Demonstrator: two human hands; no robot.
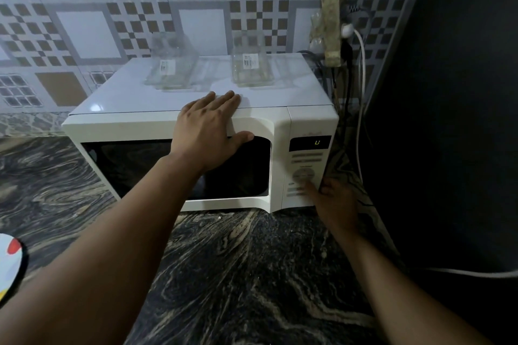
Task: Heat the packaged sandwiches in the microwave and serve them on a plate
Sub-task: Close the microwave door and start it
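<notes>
**Now both hands are on the shut microwave**

Flat and spread, the left hand (206, 131) lies over the top front edge of the white microwave (173, 109), fingers on the top panel and thumb hooked down over the door frame; it grasps nothing. The right hand (335, 200) is loosely curled, empty, one fingertip touching the control panel (307, 171) just under the round dial. The display above shows a faint green mark. The door is closed and its dark window hides whatever is inside, so the sandwiches cannot be seen. Two clear plastic containers (251, 66) stand on the microwave's top, apparently empty. A plate (11, 263) pokes in at the left edge of the dark marbled surface (238, 274).
</notes>
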